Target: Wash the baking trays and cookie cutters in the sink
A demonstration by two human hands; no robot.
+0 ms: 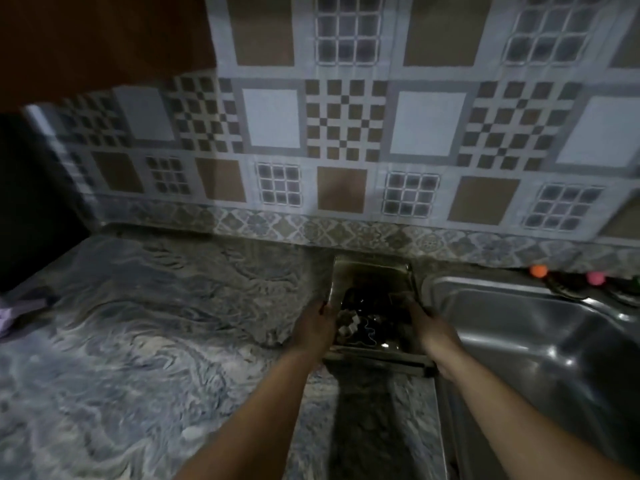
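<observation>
Left hand (316,327) & right hand (426,329) each grasp a side of baking tray (372,271) w/ cookie cutters (360,327), frame centre, beside sink (519,327).

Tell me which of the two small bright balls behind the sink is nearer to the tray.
The orange ball: it lies left of the pink ball on the ledge behind the sink, so it is closer to the tray that both hands hold.

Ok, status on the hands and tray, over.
Both hands, left and right, grip the baking tray. Cookie cutters inside. Sink right, unobstructed.
</observation>
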